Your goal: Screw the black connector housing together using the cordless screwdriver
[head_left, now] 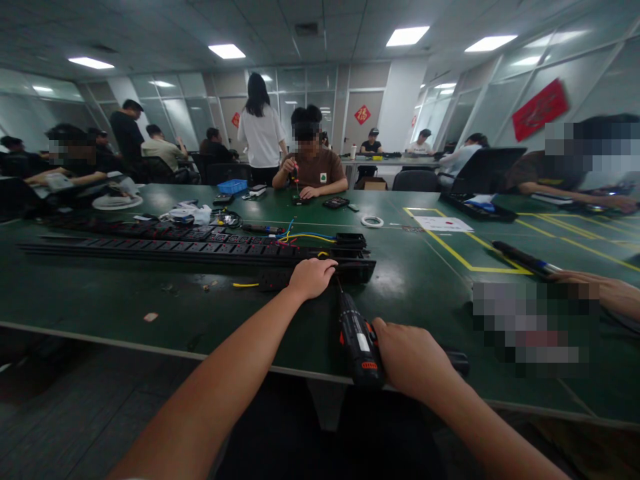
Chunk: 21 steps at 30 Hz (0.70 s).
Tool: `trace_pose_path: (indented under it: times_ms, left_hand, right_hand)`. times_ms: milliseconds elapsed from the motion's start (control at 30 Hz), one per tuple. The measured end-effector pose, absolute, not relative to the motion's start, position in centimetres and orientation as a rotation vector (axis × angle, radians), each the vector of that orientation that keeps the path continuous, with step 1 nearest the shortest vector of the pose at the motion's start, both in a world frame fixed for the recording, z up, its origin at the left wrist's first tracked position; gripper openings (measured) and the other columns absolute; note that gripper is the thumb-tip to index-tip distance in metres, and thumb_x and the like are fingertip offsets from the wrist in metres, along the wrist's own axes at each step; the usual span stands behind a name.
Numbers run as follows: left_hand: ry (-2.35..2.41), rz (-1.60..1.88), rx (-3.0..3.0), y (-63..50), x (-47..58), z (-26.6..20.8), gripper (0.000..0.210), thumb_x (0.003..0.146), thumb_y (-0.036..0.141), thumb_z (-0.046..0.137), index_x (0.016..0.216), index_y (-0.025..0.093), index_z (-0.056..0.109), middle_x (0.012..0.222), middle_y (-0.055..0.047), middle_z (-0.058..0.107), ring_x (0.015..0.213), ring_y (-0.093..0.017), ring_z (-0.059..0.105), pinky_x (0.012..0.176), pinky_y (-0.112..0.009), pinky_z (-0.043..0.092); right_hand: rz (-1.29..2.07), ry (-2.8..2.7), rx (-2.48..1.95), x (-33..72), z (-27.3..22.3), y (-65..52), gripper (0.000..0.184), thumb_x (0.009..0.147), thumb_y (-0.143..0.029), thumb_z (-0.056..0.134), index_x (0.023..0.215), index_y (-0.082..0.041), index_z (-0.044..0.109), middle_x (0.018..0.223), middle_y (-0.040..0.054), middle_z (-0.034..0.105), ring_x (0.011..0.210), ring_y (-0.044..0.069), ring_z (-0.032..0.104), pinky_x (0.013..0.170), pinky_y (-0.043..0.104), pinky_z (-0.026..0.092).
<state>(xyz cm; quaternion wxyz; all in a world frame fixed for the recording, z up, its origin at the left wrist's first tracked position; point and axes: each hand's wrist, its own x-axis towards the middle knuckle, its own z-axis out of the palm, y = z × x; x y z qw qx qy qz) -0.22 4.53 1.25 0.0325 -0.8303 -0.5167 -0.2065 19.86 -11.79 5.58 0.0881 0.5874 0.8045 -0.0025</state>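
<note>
Head view: right hand wraps cordless drill; left hand curls on power-strip housing, hold unclear; likely screwdriving, requiring steady alignment.

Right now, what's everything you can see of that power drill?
The power drill has a black, plastic-looking body with orange-red accents and a pale label. The right hand grips it at the table's near edge, nose pointing away from the person. A slim bit reaches toward the long black housing, close to the left hand; whether its tip touches is too small to tell.
</note>
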Motion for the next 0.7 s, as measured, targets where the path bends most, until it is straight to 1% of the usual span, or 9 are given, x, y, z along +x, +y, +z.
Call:
trace_pose_path:
  times_ms: [133,400,533,700]
  left_hand:
    - [-1.581,-0.639,-2.555,4.59,-0.28,1.15,0.036,0.103,0.038,0.042,0.129,0.033,0.067,0.113,-0.004,0.074,0.102,-0.023,0.069,0.092,-0.035,0.050]
    - [-1.591,-0.626,-2.561,4.66,-0.25,1.06,0.036,0.103,0.038,0.043,0.130,0.033,0.066,0.113,-0.004,0.074,0.104,-0.023,0.068,0.093,-0.035,0.050]
    - [-1.591,-0.629,-2.561,4.68,-0.20,1.06,0.036,0.103,0.038,0.044,0.130,0.033,0.067,0.114,-0.004,0.074,0.104,-0.023,0.068,0.094,-0.035,0.049]
    - [-1.582,-0.651,-2.560,4.74,-0.23,1.00,0.036,0.102,0.038,0.044,0.129,0.033,0.068,0.113,-0.004,0.074,0.104,-0.023,0.068,0.093,-0.035,0.050]
  right_hand:
    - [0.001,2.401,1.741,19.89,5.50,-11.76,0.022,0.084,-0.012,0.052,0.105,-0.015,0.060,0.097,0.0155,0.076,0.089,0.032,0.075,0.069,0.034,0.048]
    - [-0.010,2.379,1.737,19.82,5.67,-11.80,0.022,0.087,-0.012,0.050,0.106,-0.015,0.059,0.097,0.0168,0.075,0.090,0.033,0.075,0.068,0.035,0.048]
    - [0.005,2.403,1.726,19.92,5.55,-11.75,0.022,0.085,-0.011,0.049,0.103,-0.016,0.060,0.095,0.0155,0.076,0.088,0.034,0.076,0.067,0.037,0.049]
    - [0.001,2.399,1.727,19.97,5.44,-11.59,0.020,0.086,-0.012,0.051,0.104,-0.017,0.060,0.096,0.0150,0.076,0.089,0.033,0.076,0.068,0.037,0.049]
